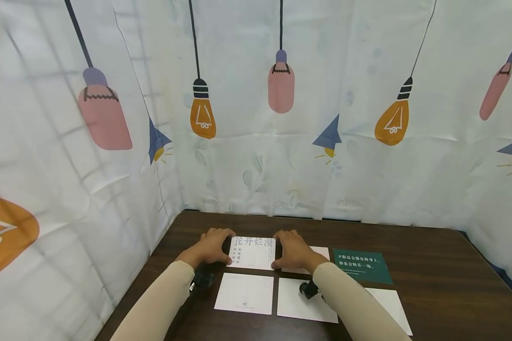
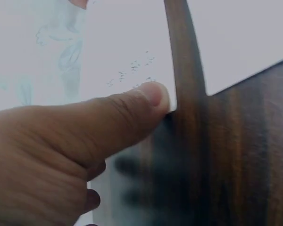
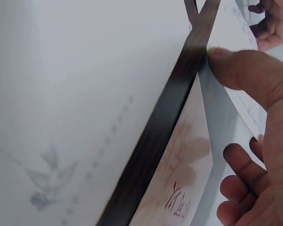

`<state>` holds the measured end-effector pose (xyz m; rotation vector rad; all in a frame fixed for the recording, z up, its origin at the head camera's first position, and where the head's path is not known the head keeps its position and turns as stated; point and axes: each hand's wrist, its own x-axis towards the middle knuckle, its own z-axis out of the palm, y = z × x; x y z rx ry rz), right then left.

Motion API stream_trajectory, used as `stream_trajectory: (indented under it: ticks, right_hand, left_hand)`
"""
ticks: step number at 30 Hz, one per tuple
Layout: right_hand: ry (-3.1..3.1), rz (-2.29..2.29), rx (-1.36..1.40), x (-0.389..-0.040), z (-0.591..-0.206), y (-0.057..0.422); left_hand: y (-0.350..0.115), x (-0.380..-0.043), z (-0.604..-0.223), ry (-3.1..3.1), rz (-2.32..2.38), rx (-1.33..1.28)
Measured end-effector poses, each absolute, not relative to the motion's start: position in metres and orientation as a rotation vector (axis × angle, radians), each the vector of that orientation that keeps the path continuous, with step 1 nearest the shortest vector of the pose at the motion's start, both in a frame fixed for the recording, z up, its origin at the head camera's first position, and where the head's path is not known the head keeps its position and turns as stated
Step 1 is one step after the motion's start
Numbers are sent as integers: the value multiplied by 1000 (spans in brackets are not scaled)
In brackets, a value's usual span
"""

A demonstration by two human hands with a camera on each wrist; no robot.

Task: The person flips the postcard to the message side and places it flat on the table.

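Note:
A square white card (image 1: 251,254) with printed Chinese characters is held between both hands in the head view. My left hand (image 1: 211,245) grips its left edge, and the left thumb (image 2: 146,101) lies over the near corner in the left wrist view. At the opposite edge my right hand (image 1: 296,251) pinches the card, thumb at the near corner. In the right wrist view this card (image 3: 243,110) slants between the right thumb (image 3: 231,66) and curled fingers. Behind the right hand lies a pale pink card (image 1: 321,252), partly covered by it.
Nearer me, a white card (image 1: 244,291) and another white card (image 1: 300,305) lie in a row. A third white card (image 1: 391,305) is partly behind the right sleeve. A green card (image 1: 362,266) lies to the right on the dark wooden table (image 1: 443,274). Patterned curtains (image 1: 247,166) surround it.

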<state>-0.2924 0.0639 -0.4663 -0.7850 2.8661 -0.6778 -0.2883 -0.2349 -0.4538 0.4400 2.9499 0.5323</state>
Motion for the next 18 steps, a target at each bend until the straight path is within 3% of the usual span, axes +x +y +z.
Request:
stream_trajectory:
  ticks: [18]
  right_hand:
    - [2772, -997, -744, -286, -471, 61]
  left_hand:
    - [-238, -278, -459, 2990, 750, 508]
